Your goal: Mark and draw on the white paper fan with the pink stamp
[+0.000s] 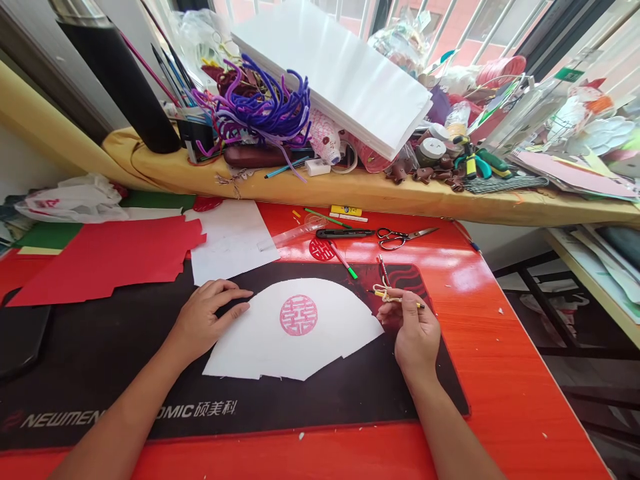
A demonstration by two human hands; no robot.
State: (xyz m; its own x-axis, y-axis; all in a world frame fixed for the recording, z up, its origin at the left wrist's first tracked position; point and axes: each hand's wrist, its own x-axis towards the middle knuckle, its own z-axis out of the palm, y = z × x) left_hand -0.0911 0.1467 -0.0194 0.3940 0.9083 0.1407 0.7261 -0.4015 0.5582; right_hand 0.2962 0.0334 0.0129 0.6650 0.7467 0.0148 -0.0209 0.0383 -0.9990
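A white fan-shaped sheet of paper (260, 333) lies on the black desk mat (175, 353). It bears a round pink patterned emblem (299, 315), and its lower edge is jagged. My left hand (210, 317) rests at the paper's upper left edge, fingers stretched out, thumb apart, holding nothing. Beside the paper's right corner, my right hand (415, 327) pinches a short yellow and black pencil (397, 299), held nearly level. A cream string (381, 287) is looped around the pencil, and part of it is hidden by my fingers.
Behind the paper lie scissors (400, 238), a black utility knife (345, 233), a red paper cutout (321, 250), a green-tipped pen (345, 262) and a glue stick (346, 210). Red paper (110, 257) covers the left. The cloth-covered sill (300, 190) is crowded with craft supplies and a black flask (120, 80).
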